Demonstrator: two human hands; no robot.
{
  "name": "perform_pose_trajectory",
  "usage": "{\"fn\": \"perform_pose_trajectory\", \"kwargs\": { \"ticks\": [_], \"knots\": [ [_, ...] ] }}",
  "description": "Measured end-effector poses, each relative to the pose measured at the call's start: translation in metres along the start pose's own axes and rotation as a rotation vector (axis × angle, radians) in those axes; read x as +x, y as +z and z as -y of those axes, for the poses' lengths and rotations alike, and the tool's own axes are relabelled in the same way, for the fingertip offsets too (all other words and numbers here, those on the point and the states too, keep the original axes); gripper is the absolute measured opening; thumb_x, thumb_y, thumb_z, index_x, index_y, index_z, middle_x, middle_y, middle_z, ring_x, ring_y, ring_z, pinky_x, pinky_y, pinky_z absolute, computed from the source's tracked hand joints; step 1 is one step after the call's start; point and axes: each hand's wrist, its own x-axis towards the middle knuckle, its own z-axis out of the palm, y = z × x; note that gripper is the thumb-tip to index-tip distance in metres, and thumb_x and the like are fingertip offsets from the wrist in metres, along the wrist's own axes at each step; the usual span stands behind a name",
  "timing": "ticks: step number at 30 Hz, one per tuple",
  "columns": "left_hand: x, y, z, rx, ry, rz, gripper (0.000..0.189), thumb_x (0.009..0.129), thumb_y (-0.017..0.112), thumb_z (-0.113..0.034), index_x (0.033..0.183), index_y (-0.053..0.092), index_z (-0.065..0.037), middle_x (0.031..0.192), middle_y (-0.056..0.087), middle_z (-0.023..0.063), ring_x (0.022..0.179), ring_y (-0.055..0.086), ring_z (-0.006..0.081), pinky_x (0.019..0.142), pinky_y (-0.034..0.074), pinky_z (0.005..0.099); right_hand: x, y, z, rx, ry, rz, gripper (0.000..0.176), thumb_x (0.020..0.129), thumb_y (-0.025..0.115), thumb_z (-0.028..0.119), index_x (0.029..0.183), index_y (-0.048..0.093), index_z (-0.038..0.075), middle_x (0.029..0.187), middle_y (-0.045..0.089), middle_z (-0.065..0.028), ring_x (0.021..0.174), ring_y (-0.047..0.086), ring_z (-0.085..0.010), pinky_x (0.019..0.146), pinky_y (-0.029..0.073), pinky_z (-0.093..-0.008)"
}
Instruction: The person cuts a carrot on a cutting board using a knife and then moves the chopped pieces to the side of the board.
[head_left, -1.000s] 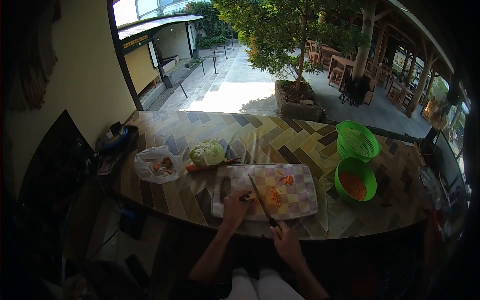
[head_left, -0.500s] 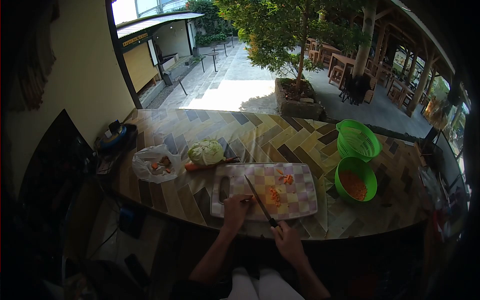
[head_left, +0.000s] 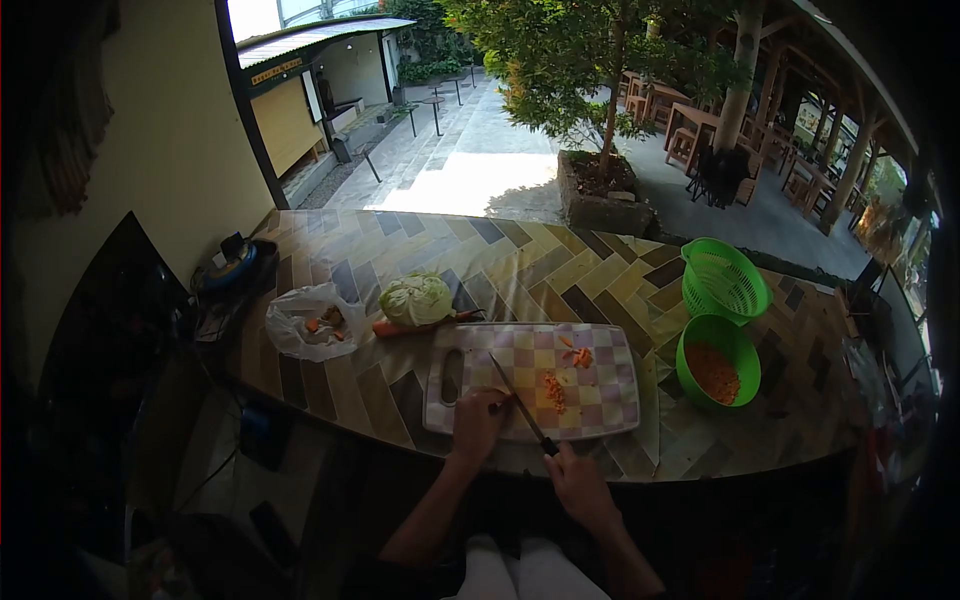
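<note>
My right hand (head_left: pixel 580 487) is wrapped round the handle of a kitchen knife (head_left: pixel 521 403), its blade slanting up and left over the checkered cutting board (head_left: pixel 610 400). My left hand (head_left: pixel 478 425) is closed at the board's lower left, fingertips curled beside the blade on a piece of carrot, mostly hidden by the fingers. Diced carrot (head_left: pixel 555 392) lies in a small heap right of the knife. Carrot strips (head_left: pixel 577 354) rest farther back on the board. Behind the board sit a cabbage (head_left: pixel 415 299) and a whole carrot (head_left: pixel 405 327).
At the right stands a green bowl (head_left: pixel 752 375) with chopped carrot in it, touching a green colander (head_left: pixel 745 262) behind. A clear plastic bag (head_left: pixel 290 325) with carrot scraps lies left of the cabbage. The patterned counter (head_left: pixel 350 400) curves along its front edge.
The view has shifted slightly, moving everything a little in the picture. Both hands and the knife keep nearly the same place over the board.
</note>
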Motion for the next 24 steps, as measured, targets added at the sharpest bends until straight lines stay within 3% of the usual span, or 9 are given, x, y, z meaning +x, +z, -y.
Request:
{"fn": "perform_pose_trajectory", "kwargs": {
  "ticks": [6, 9, 18, 24],
  "knots": [
    [-0.001, -0.001, 0.001, -0.016, -0.063, 0.042, 0.014, 0.075, 0.067, -0.002, 0.087, 0.073, 0.0, 0.094, 0.069, 0.0161, 0.092, 0.065, 0.0319, 0.081, 0.051, 0.0386, 0.003, -0.004, 0.02, -0.213, 0.028, 0.075, 0.026, 0.098, 0.049, 0.024, 0.097, 0.047, -0.002, 0.071, 0.063, -0.0247, 0.073, 0.064, -0.0436, 0.063, 0.052, -0.0508],
    [-0.002, 0.002, 0.004, -0.001, -0.043, 0.037, 0.016, 0.074, 0.066, -0.001, 0.088, 0.072, 0.0, 0.095, 0.069, 0.0158, 0.094, 0.064, 0.0317, 0.083, 0.051, 0.0386, 0.004, -0.003, 0.03, -0.263, 0.07, 0.091, 0.026, 0.098, 0.048, 0.022, 0.097, 0.048, -0.003, 0.076, 0.063, -0.0284, 0.077, 0.062, -0.0468, 0.068, 0.05, -0.054],
    [-0.005, 0.004, 0.004, 0.045, 0.013, 0.036, 0.016, 0.072, 0.066, 0.0, 0.088, 0.072, 0.0, 0.096, 0.068, 0.0146, 0.097, 0.062, 0.0311, 0.085, 0.05, 0.0398, 0.025, 0.006, 0.02, -0.182, 0.109, 0.137, 0.027, 0.098, 0.047, 0.021, 0.102, 0.047, -0.006, 0.082, 0.064, -0.0288, 0.082, 0.062, -0.0474, 0.071, 0.05, -0.0556],
    [-0.005, 0.003, 0.001, 0.046, -0.003, 0.024, 0.015, 0.073, 0.067, -0.001, 0.087, 0.073, 0.0, 0.095, 0.069, 0.0142, 0.097, 0.062, 0.03, 0.084, 0.05, 0.0389, 0.025, 0.007, 0.027, -0.246, 0.09, 0.086, 0.027, 0.098, 0.049, 0.024, 0.108, 0.045, -0.001, 0.08, 0.065, -0.0259, 0.082, 0.064, -0.0458, 0.071, 0.052, -0.0536]
  ]
}}
